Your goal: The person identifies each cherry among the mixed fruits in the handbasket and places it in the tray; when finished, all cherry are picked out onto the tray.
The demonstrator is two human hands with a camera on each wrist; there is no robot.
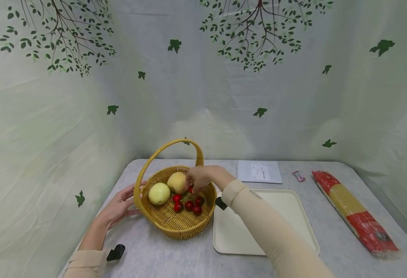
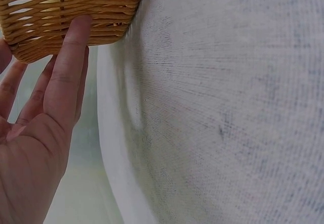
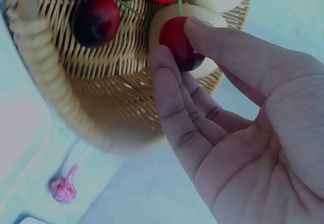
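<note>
Your right grip (image 3: 248,148) pinched a cherry (image 3: 177,42), apparently mid-transfer; your outspread left grip (image 1: 118,206) touched the basket (image 1: 182,233); gentle carrying seemed due.

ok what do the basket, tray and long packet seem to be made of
Basket: wicker or plastic imitation, slightly glossy; its woven strands show. Tray: probably smooth plastic, given its even pale colour and rounded corners. Packet: likely glossy plastic film, from its highlights and creases.

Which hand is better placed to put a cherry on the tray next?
Probably the right hand: it pinches a cherry and is nearer the tray. The left hand touches the wicker basket's opposite side.
</note>
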